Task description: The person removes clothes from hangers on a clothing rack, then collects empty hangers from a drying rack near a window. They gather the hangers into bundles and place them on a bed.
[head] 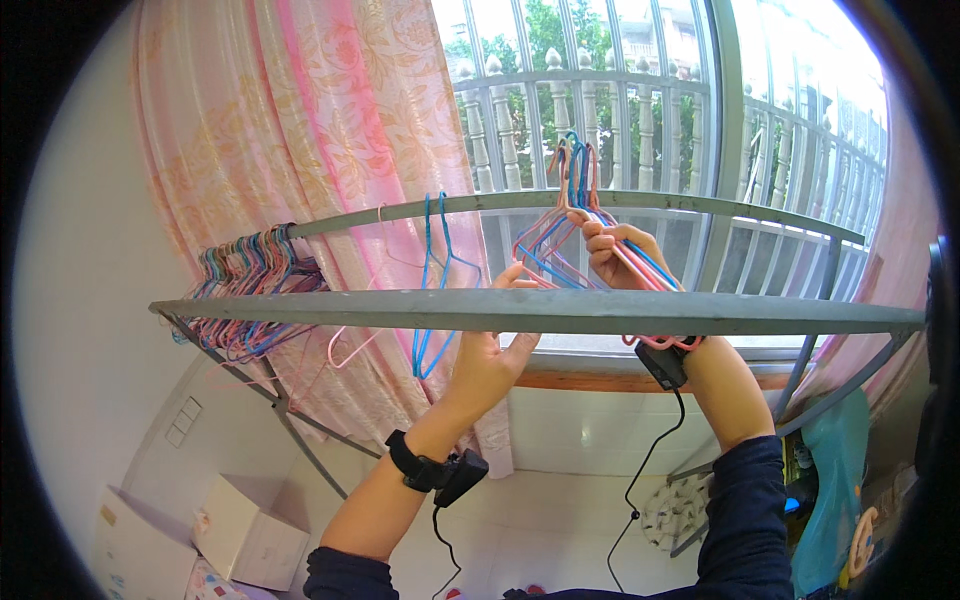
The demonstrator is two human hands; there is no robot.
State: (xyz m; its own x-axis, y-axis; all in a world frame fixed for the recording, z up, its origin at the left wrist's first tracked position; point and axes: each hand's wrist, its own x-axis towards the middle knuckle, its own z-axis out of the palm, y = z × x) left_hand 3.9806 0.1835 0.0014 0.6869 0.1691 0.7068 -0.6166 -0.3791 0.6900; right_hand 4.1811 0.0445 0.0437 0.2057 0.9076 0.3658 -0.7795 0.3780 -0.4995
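Note:
My right hand (622, 255) grips a bunch of red, white and blue clothes hangers (646, 268) by their upper parts, just under the far rail. Their hooks, together with those of other hangers (551, 247), are bunched at the far metal rail (660, 201). My left hand (495, 352) is raised behind the near rail with its fingers apart, holding nothing visible; the rail hides part of it. To its left hang blue hangers (424, 300) and a pink hanger (352, 352). A dense row of coloured hangers (255, 262) fills the rack's left end.
The near metal rail (540, 311) crosses in front of both hands. Behind the rack are a pink patterned curtain (360, 112) and a barred window (585, 97). Cardboard boxes (247, 532) stand at lower left, a round rack-like object (675, 510) at lower right. Cables dangle from both wrist devices.

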